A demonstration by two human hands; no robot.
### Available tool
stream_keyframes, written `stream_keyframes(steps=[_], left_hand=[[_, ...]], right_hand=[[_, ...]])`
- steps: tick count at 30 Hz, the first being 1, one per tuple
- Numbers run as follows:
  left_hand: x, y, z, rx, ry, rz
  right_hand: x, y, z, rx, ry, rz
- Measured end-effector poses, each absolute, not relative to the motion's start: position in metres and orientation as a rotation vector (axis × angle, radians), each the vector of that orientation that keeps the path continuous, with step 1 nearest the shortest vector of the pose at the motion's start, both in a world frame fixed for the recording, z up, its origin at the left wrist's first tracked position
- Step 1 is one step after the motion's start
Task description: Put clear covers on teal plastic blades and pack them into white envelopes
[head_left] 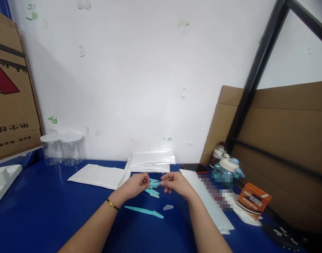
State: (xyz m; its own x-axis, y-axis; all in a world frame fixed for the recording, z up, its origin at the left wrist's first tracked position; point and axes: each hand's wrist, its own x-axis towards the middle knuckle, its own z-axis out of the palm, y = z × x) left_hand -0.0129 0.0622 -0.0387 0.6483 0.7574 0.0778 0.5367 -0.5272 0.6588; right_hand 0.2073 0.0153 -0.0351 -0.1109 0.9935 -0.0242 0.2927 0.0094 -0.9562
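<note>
Both of my hands are at the middle of the table over a small group of teal eyebrow razors (152, 192). My left hand (136, 184) is closed, pinching one teal eyebrow razor (155, 184) between thumb and fingers. At that razor's other end, my right hand (176, 183) has thumb and forefinger pinched on the tip. Nearer to me lies a single teal eyebrow razor (144, 211), flat on the blue surface. To its right rests a small translucent blade cap (168, 207). The razors under my hands overlap and are partly hidden.
White padded mailers (97, 175) lie left, at the back (152, 159) and along the right (210, 203). Two clear jars (71, 151) stand back left. On the right are a phone (195, 168), a teal water bottle (226, 170), a brown-capped bottle (217, 154) and an orange box (253, 201).
</note>
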Motion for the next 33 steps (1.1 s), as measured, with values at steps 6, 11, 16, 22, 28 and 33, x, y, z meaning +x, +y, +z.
stream_keyframes(steps=[6,11,16,22,28,33], left_hand=[[-0.016,0.059,-0.034,2.525,1.137,0.404],[-0.017,0.048,-0.025,2.442,0.963,0.074],[-0.014,0.040,-0.025,2.391,0.946,-0.032],[-0.013,0.041,-0.029,2.476,0.966,0.036],[-0.017,0.043,-0.021,2.422,0.960,0.237],[-0.017,0.046,-0.012,2.480,0.959,0.485]], right_hand=[[0.224,0.009,-0.036,-1.677,-2.062,1.090],[0.216,0.008,-0.040,-1.792,-2.198,0.933],[0.217,0.010,-0.041,-1.676,-2.004,1.038],[0.225,0.014,-0.042,-1.610,-1.813,1.052],[0.228,0.017,-0.041,-1.540,-1.831,0.985],[0.225,0.015,-0.035,-1.469,-1.788,0.913]])
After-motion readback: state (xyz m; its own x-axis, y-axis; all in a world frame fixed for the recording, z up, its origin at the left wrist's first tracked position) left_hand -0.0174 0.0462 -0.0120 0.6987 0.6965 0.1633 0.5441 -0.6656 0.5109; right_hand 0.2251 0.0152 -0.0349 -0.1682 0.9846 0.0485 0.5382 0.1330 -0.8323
